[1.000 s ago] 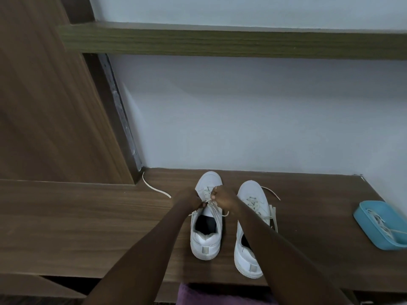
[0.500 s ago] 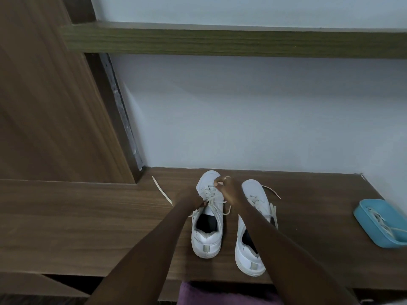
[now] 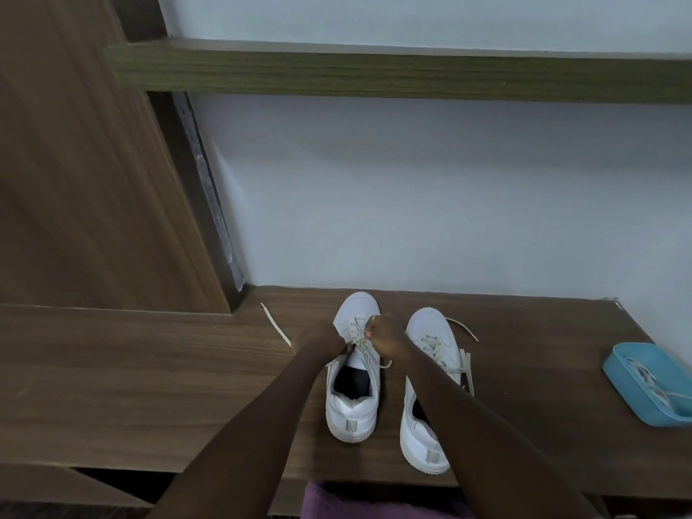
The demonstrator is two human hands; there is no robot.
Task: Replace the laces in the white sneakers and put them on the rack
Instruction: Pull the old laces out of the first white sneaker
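Two white sneakers stand side by side on the wooden shelf [image 3: 149, 387], toes toward the wall. Over the eyelets of the left sneaker [image 3: 352, 410], my left hand [image 3: 325, 340] pinches the cream lace at the shoe's left side. My right hand [image 3: 384, 333] pinches the same lace above the eyelets near the toe. One loose end of that lace [image 3: 275, 324] trails left across the shelf. The right sneaker [image 3: 430, 331] is partly hidden by my right forearm, and its lace ends hang loose on its right side.
A blue tray [image 3: 629, 391] holding other laces sits at the shelf's right end. The white wall rises directly behind the shoes, with a higher wooden shelf [image 3: 374, 71] above. A wooden panel [image 3: 75, 181] closes the left side. Purple cloth [image 3: 355, 503] shows below the front edge.
My right hand has moved up from the middle eyelets toward the toe, pulling the lace. The loose lace end on the left has straightened and shifted. My left hand stays in place.
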